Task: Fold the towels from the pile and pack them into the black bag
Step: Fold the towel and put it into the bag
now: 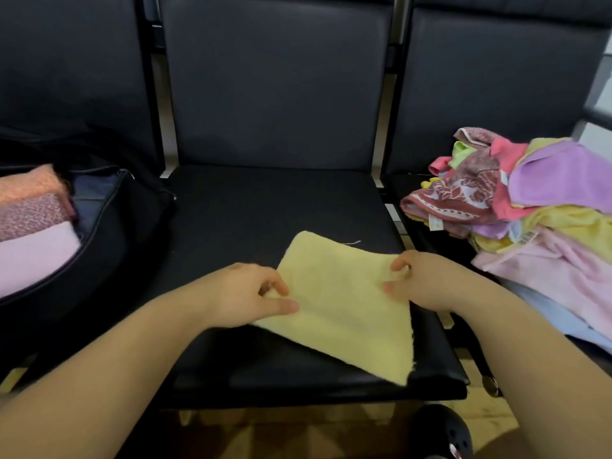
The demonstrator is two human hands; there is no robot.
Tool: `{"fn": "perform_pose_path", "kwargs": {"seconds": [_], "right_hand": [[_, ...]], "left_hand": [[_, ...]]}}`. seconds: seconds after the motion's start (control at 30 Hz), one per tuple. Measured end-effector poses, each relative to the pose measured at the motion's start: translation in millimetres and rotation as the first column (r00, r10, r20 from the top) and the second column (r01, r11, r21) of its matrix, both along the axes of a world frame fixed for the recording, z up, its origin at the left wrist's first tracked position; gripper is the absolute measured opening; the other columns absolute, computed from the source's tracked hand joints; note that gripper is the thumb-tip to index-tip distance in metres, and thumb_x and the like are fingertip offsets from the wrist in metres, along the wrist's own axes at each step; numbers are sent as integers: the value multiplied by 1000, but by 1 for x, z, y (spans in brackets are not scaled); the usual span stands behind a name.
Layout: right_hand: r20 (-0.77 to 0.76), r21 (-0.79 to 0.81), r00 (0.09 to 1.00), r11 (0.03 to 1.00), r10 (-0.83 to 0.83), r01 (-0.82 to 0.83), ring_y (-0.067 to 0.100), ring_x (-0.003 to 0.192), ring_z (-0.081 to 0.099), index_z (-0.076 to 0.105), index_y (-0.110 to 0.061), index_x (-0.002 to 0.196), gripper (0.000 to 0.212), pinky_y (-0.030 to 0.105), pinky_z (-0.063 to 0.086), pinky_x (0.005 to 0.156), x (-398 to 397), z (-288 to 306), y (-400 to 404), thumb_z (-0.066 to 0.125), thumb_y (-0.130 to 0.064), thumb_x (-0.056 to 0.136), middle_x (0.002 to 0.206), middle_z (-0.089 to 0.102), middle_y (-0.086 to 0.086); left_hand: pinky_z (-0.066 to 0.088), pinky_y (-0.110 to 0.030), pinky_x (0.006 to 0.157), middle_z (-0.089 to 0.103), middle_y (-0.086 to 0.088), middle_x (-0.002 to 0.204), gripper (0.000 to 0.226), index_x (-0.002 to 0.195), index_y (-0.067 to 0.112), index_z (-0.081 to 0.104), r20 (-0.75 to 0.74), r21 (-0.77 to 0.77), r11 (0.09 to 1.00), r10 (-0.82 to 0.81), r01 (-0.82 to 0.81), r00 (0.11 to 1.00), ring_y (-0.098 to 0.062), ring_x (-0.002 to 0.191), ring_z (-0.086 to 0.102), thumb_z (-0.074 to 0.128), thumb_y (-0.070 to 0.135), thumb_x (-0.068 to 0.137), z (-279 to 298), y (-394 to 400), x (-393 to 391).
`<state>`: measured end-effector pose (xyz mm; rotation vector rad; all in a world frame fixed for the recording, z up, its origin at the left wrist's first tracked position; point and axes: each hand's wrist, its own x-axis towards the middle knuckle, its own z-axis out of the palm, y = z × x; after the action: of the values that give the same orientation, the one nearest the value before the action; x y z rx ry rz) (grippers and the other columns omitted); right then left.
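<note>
A pale yellow towel [344, 303] lies flat on the middle black seat [251, 213], one corner hanging past the front edge. My left hand [245, 296] pinches the towel's left edge between thumb and fingers. On the right edge, my right hand [420, 279] pinches the cloth with curled fingers. The black bag [132, 220] lies open on the left seat, with folded orange, speckled pink and plain pink towels [33, 226] inside. A loose pile of towels [516, 207] in purple, yellow, pink and patterned maroon covers the right seat.
Three black padded seats stand in a row with tall backrests [275, 81] behind. A dark shoe [440, 432] shows on the tan floor below the seat's front edge. Gaps with metal frame parts separate the seats.
</note>
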<state>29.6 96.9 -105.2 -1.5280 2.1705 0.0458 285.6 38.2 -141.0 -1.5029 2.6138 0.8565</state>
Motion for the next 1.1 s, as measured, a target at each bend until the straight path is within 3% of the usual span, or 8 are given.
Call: {"fn": "perform_pose_path", "kwargs": {"seconds": [0.1, 0.27, 0.37, 0.47, 0.67, 0.83, 0.97, 1.1], "right_hand": [[-31, -172, 997, 982, 70, -74, 14, 113, 53, 42, -24, 139, 55, 26, 44, 92, 1, 0, 7, 59, -42, 90, 136, 45, -1], [154, -317, 937, 914, 313, -253, -6, 102, 51, 59, -40, 108, 27, 22, 46, 92, 18, -7, 31, 65, -48, 83, 110, 58, -21], [173, -209, 916, 922, 361, -324, -5, 111, 47, 59, -41, 112, 37, 19, 39, 98, 19, -17, 41, 67, -54, 79, 118, 53, -24], [118, -198, 908, 905, 403, -376, -2, 121, 43, 52, -43, 122, 55, 23, 36, 104, 17, -21, 45, 69, -61, 72, 127, 46, -27], [4, -183, 898, 883, 440, -432, 7, 119, 48, 32, -39, 143, 78, 21, 40, 93, 23, -25, 50, 70, -55, 76, 134, 47, -17], [43, -286, 913, 881, 405, -378, 4, 90, 59, 46, -42, 119, 40, 16, 45, 70, 26, -22, 40, 66, -43, 84, 101, 61, -16], [217, -337, 911, 903, 350, -266, 1, 71, 55, 50, -39, 87, 10, 15, 38, 59, 30, -15, 31, 60, -42, 89, 78, 57, -13], [280, -342, 924, 927, 259, -156, 7, 74, 59, 54, -29, 95, 14, 24, 49, 65, 39, -16, 17, 50, -42, 95, 82, 60, -8]], "left_hand": [[37, -17, 83, 44, 21, 101, 49, 118, 45, 53, 113, -106, 980, -158, 170, 981, 1, 97, 43, 58, 69, 75, 6, 15, 10], [21, -19, 112, 30, 24, 127, 48, 122, 42, 46, 12, -321, 901, -303, 290, 953, 7, 123, 23, 53, 64, 80, -16, 28, 24], [39, -18, 97, 50, 20, 110, 52, 110, 30, 56, -51, -405, 877, -304, 259, 951, 5, 104, 45, 30, 69, 87, -28, 26, 33], [35, -8, 81, 51, 22, 92, 59, 98, 33, 54, -135, -424, 890, -246, 168, 960, 4, 90, 48, 15, 75, 86, -26, 27, 41], [43, -18, 66, 60, 16, 81, 25, 78, 31, 54, -441, -128, 990, -7, -54, 898, -6, 76, 56, 41, 50, 87, -5, 42, 46], [56, -39, 68, 61, 2, 71, 28, 84, 21, 59, -533, 144, 958, 287, -249, 796, -17, 65, 62, 43, 41, 94, -5, 33, 51], [49, -33, 57, 54, -6, 67, 37, 89, 6, 56, -491, 160, 913, 404, -377, 772, -17, 55, 55, 39, 36, 100, -1, 25, 49], [39, -30, 63, 52, 1, 68, 42, 80, 8, 55, -471, 81, 875, 456, -478, 755, -16, 67, 51, 43, 44, 97, -1, 13, 44]]}}
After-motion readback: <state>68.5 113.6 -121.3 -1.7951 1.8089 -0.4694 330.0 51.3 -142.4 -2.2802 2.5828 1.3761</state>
